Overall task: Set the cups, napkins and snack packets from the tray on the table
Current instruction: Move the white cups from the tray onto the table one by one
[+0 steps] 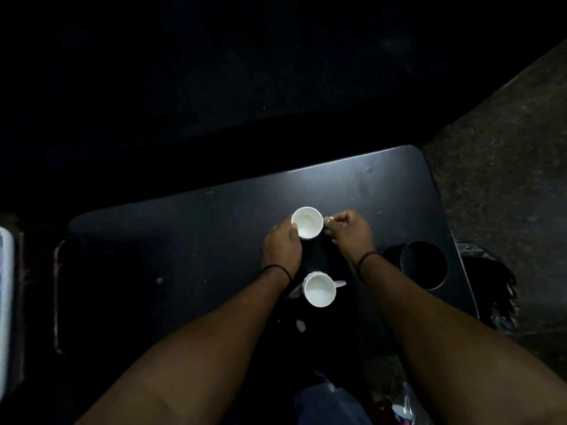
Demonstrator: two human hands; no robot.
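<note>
A person's bare forearms reached over a dark table (214, 228) in a dimly lit room, seen from above. At the far left edge, a pale object (6, 302) stood partly out of view, too dim to identify. Left of center, the left hand (280, 250) curled against the side of a white cup (306, 223), its thumb on the rim; a dark band (276, 269) circled the wrist. The cup stood upright and appeared empty. To the cup's right, the right hand (349, 230) pinched its handle between closed fingertips, a second dark band (365, 259) on that wrist. Nearer the person, between the two forearms, a second white cup (319, 290) stood upright with its handle pointing right, apart from both hands. Small white scraps (300, 325) lay just below it, too small to tell what they were. At the right, a round cup-holder hole (425, 265) opened in the tabletop, with rough floor (506, 179) beyond. A plastic packet (405, 406) showed faintly at the bottom edge.
</note>
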